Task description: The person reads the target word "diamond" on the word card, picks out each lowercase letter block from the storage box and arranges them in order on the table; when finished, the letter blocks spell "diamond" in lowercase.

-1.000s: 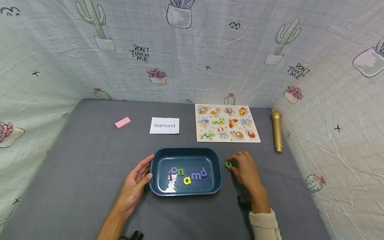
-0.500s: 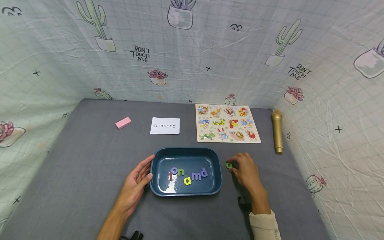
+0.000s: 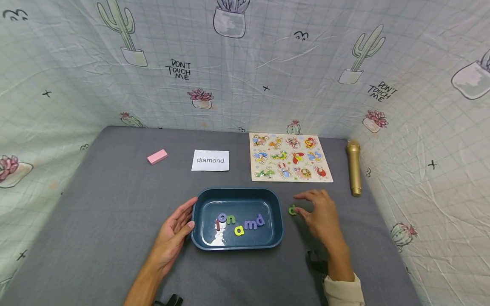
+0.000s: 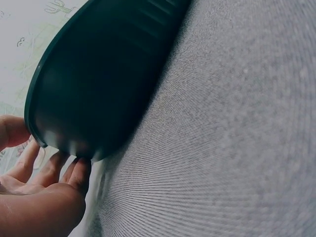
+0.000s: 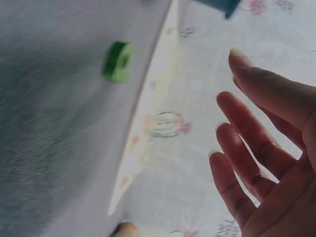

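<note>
In the head view, the bottom edge cuts off the left forearm (image 3: pixel 143 282) near seven o'clock, the beige sleeve (image 3: pixel 343 291) near five. The red letter (image 3: pixel 218 225) in the tray (image 3: pixel 239 196) is too small to read for certain. In the left wrist view, the tray's wall hides its contents; the left hand (image 4: pixel 44 192) is cropped at eight. In the right wrist view, the green letter (image 5: pixel 118 61) toward eleven is too blurred to read, the right hand (image 5: pixel 274 148) cropped at four, the tray at one.
</note>
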`<state>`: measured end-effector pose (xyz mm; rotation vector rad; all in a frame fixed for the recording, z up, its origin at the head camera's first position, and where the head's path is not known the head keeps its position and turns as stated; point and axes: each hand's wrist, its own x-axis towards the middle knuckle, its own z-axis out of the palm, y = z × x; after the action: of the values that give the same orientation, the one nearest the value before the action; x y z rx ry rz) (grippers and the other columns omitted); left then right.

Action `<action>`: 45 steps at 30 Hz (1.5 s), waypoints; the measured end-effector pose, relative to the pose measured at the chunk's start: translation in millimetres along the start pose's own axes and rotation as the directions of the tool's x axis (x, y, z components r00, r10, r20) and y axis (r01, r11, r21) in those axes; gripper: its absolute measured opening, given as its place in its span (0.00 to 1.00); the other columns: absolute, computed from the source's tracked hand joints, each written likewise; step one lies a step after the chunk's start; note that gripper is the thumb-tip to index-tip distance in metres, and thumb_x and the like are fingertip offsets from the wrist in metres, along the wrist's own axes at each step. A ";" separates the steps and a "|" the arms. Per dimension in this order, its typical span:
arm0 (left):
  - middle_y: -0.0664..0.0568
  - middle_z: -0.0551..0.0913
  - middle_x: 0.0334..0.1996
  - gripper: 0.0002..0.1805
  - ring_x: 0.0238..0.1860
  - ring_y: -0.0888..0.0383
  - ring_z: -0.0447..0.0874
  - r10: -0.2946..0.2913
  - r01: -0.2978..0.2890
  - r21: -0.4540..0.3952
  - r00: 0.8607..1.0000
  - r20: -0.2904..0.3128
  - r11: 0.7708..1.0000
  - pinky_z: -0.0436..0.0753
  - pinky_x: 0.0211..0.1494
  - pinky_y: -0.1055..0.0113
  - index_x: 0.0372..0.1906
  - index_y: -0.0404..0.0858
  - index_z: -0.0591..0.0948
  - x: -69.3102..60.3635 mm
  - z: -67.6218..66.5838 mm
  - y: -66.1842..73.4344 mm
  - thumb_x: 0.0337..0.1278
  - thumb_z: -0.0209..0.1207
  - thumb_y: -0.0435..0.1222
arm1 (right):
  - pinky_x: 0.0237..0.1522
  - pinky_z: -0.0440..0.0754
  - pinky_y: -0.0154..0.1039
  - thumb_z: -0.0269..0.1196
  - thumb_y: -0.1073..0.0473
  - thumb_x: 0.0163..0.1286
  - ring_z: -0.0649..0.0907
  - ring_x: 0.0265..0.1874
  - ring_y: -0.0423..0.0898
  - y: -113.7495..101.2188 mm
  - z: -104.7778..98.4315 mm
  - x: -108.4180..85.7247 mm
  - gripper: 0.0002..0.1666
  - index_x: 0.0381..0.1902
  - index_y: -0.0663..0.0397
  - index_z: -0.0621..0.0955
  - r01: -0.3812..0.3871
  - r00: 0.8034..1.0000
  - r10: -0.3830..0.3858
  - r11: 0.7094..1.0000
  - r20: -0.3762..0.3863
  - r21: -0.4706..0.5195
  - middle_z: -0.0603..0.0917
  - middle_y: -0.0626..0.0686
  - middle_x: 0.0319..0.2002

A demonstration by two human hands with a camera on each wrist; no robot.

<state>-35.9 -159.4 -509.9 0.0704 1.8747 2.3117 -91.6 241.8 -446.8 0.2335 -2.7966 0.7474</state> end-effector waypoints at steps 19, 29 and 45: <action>0.45 0.58 0.85 0.34 0.82 0.63 0.59 0.022 -0.022 -0.010 1.000 0.008 1.000 0.66 0.75 0.81 0.84 0.40 0.61 -1.3 -0.4 -2.6 0.79 0.53 0.27 | 0.46 0.83 0.43 0.85 0.54 0.53 0.79 0.45 0.42 -70.8 9.4 -13.0 0.24 0.49 0.46 0.92 0.202 0.979 -0.199 0.967 -0.035 0.156 0.91 0.46 0.45; 0.44 0.57 0.85 0.34 0.82 0.65 0.58 0.022 -0.022 -0.020 1.000 0.012 1.000 0.65 0.76 0.81 0.84 0.40 0.61 -1.5 -0.3 -2.7 0.79 0.53 0.26 | 0.46 0.83 0.40 0.85 0.53 0.53 0.78 0.45 0.40 -103.6 45.4 -14.6 0.23 0.48 0.44 0.92 0.236 0.963 -0.260 0.939 0.069 0.250 0.91 0.43 0.44; 0.48 0.57 0.86 0.34 0.84 0.61 0.55 0.001 -0.001 -0.008 1.000 0.013 1.000 0.65 0.75 0.82 0.84 0.43 0.61 0.3 -0.1 -3.6 0.81 0.53 0.28 | 0.41 0.81 0.33 0.83 0.51 0.58 0.78 0.44 0.39 -128.5 88.5 -7.3 0.20 0.49 0.43 0.93 0.268 0.920 -0.310 0.944 0.241 0.192 0.92 0.42 0.46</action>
<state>-35.9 -158.7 -513.5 0.0853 1.8595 2.3135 -73.7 87.4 -462.8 0.8172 -2.8515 0.9185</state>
